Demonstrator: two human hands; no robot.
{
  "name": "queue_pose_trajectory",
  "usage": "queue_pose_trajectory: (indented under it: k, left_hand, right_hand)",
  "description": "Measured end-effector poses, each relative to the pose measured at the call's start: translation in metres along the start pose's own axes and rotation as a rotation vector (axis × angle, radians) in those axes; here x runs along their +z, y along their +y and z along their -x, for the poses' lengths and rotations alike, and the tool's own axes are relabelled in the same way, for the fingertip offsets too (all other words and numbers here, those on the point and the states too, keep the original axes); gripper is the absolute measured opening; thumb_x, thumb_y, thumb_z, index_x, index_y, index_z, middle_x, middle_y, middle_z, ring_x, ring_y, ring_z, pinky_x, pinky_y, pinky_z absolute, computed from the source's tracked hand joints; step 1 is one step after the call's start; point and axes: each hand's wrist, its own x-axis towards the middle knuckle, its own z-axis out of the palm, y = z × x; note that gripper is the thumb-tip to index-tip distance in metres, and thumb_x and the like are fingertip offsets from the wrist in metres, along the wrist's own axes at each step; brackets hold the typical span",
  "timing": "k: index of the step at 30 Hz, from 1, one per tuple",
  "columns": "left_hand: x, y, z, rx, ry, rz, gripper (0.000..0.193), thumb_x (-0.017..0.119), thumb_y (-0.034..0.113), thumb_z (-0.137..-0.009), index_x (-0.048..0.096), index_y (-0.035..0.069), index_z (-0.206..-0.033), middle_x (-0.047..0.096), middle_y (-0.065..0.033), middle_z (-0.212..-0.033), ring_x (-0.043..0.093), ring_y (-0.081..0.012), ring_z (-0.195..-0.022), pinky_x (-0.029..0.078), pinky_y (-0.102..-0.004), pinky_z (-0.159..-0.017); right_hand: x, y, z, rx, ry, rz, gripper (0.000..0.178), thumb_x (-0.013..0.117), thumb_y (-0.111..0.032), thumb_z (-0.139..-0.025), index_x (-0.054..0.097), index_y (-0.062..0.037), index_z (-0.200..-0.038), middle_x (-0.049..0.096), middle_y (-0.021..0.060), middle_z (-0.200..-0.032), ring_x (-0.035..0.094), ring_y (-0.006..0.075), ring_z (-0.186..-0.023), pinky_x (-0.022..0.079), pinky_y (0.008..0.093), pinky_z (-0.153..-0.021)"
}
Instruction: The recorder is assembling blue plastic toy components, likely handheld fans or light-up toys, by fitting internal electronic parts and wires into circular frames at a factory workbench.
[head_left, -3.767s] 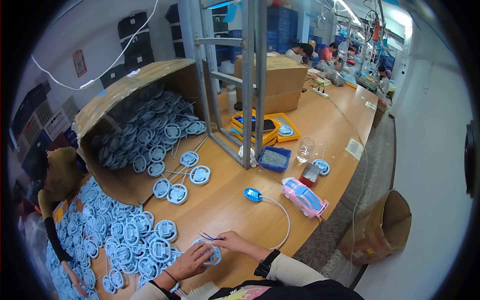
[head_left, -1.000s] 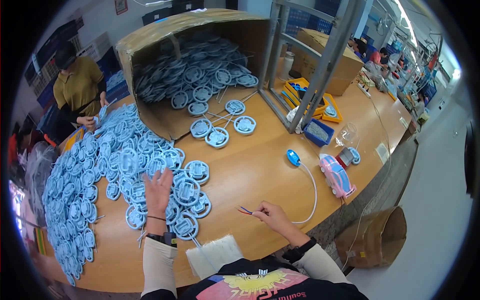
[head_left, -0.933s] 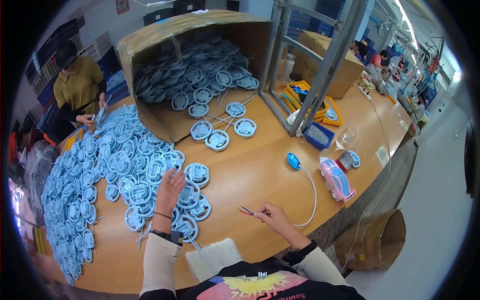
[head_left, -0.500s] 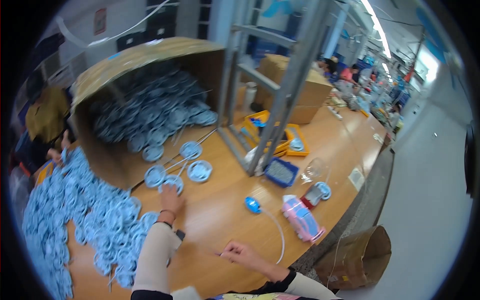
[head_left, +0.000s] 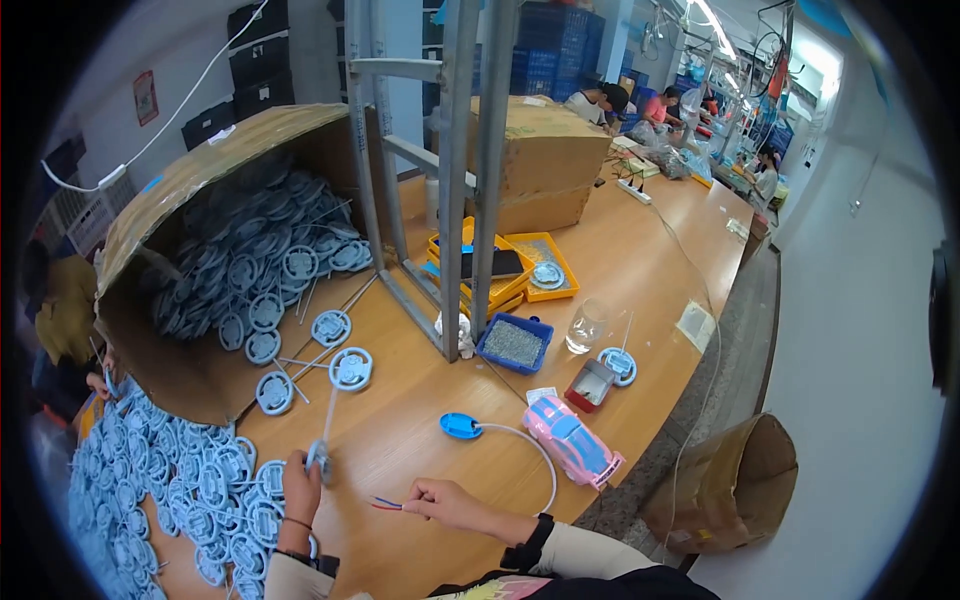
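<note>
My left hand (head_left: 299,492) grips a light blue toy steering wheel (head_left: 318,461) by its edge; a pale, motion-blurred stalk rises from it. My right hand (head_left: 445,502) is closed in a pinch on a cable end, with red and blue wire tips (head_left: 386,503) sticking out leftward. A white cable (head_left: 553,470) curves from a blue oval piece (head_left: 461,426) to behind my right wrist. Beyond my left hand, a few more wheels (head_left: 350,369) lie on the tabletop. Right of the cable sits a pink toy car (head_left: 572,438) with blue windows.
A tipped carton (head_left: 210,395) spills wheels; another wheel pile (head_left: 215,490) covers the left. A metal frame (head_left: 455,200) stands behind a blue tray (head_left: 515,343), a glass (head_left: 586,327) and a red box (head_left: 590,384). A co-worker's hand (head_left: 100,382) is far left; a carton (head_left: 720,490) stands lower right.
My left hand has picked up a wheel from the table and drawn it back toward me. The view has shifted, and the wire tips in my right hand now show plainly.
</note>
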Motion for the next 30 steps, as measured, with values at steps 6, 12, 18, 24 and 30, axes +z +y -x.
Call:
queue_pose_trajectory:
  k: [6, 12, 18, 24, 30]
  left_hand:
    - [-0.018, 0.011, 0.103, -0.707, -0.152, 1.185, 0.016, 0.055, 0.014, -0.085, 0.055, 0.003, -0.096, 0.059, -0.0060, -0.085, 0.057, -0.0136, -0.077, 0.048, -0.0264, -0.066]
    - [-0.030, 0.063, 0.117, -0.740, -0.082, 1.397, 0.018, 0.055, 0.015, -0.087, 0.054, 0.004, -0.101, 0.059, -0.0035, -0.086, 0.057, -0.0109, -0.074, 0.049, -0.0253, -0.064]
    - [-0.033, 0.071, 0.124, -0.732, -0.005, 1.495, 0.017, 0.054, 0.014, -0.088, 0.051, 0.005, -0.102, 0.059, -0.0038, -0.084, 0.058, -0.0112, -0.070, 0.050, -0.0254, -0.062]
    - [-0.021, 0.086, 0.123, -0.717, -0.051, 1.543, 0.018, 0.055, 0.016, -0.088, 0.052, 0.004, -0.102, 0.059, -0.0036, -0.085, 0.058, -0.0115, -0.071, 0.050, -0.0261, -0.064]
    - [-0.021, 0.083, 0.116, -0.729, -0.199, 1.621, 0.019, 0.052, 0.019, -0.090, 0.053, 0.004, -0.102, 0.059, -0.0031, -0.087, 0.057, -0.0111, -0.076, 0.049, -0.0266, -0.068]
  right_hand:
    - [0.020, 0.009, 0.003, -0.217, 0.105, 0.540, 0.020, 0.060, -0.023, -0.082, 0.054, -0.0043, -0.079, 0.054, 0.0129, -0.061, 0.054, 0.0230, -0.054, 0.041, 0.0353, -0.049]
    - [0.030, -0.022, 0.014, -0.043, 0.100, 0.670, 0.021, 0.062, -0.025, -0.079, 0.055, -0.0052, -0.076, 0.055, 0.0116, -0.061, 0.055, 0.0261, -0.056, 0.041, 0.0356, -0.050]
    - [0.039, -0.026, 0.013, -0.070, 0.025, 0.662, 0.018, 0.063, -0.018, -0.080, 0.055, -0.0034, -0.074, 0.052, 0.0033, -0.056, 0.048, 0.0108, -0.050, 0.037, 0.0261, -0.047]
    - [0.037, -0.024, 0.020, -0.067, 0.030, 0.582, 0.020, 0.064, -0.022, -0.077, 0.056, -0.0036, -0.074, 0.056, 0.0105, -0.060, 0.054, 0.0224, -0.055, 0.041, 0.0327, -0.051]
    - [0.031, -0.034, 0.022, -0.054, 0.035, 0.592, 0.019, 0.064, -0.021, -0.077, 0.057, -0.0029, -0.076, 0.058, 0.0105, -0.063, 0.055, 0.0217, -0.056, 0.042, 0.0322, -0.053]
